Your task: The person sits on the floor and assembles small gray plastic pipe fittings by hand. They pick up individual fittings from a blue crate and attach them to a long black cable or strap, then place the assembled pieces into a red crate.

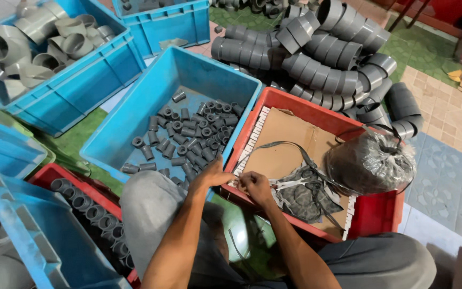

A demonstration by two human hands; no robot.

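Red plastic, the crate (372, 214) at the person's knees is lined with brown cardboard (287, 142) and holds a clear bag of dark parts (370, 163); both hands meet at its near-left rim, the left hand (215, 174) curled with fingertips on the edge, the right hand (255, 187) pinching something small (too small to tell); beside them, a blue crate (135, 115) holds small grey pipe couplings (188, 139).

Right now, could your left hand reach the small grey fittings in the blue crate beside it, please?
Probably yes. The left hand rests at the red crate's near rim, right beside the open blue crate, and nothing covers the small grey fittings.
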